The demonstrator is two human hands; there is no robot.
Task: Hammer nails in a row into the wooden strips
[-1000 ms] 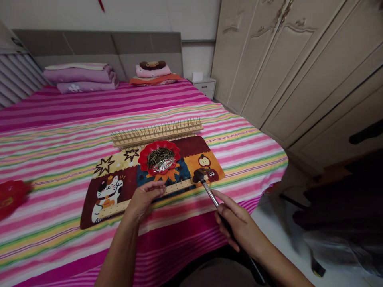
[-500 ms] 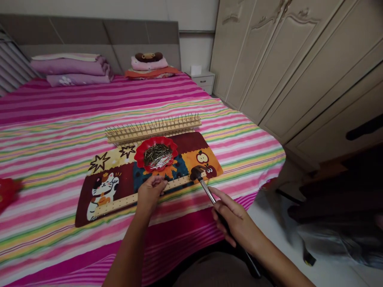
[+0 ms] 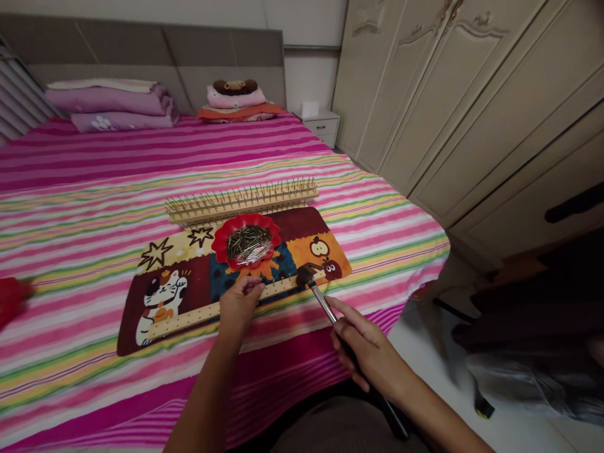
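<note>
My right hand [image 3: 365,346] is wrapped around the dark handle of a hammer [image 3: 325,305]. The hammer's black head is over the right part of a narrow wooden strip [image 3: 189,319] with rows of small holes. Several thin nails stand in the strip between the hammer head and my left hand [image 3: 240,303]. Thumb and fingertips of my left hand are pinched together at the strip's middle; what they hold there is too small to make out. Just behind my left hand, a red scalloped bowl [image 3: 221,242] holds a heap of loose nails [image 3: 250,244].
A patterned mat [image 3: 132,314] lies under the strip and bowl on a striped bed [image 3: 75,251]. Behind the bowl are wooden strips [image 3: 240,204] bristling with upright nails. A red object [image 3: 13,302] sits at the left edge. Folded bedding [image 3: 113,104] is at the headboard.
The hammer head has shifted slightly left along the strip. My left hand keeps its pinch at nearly the same place.
</note>
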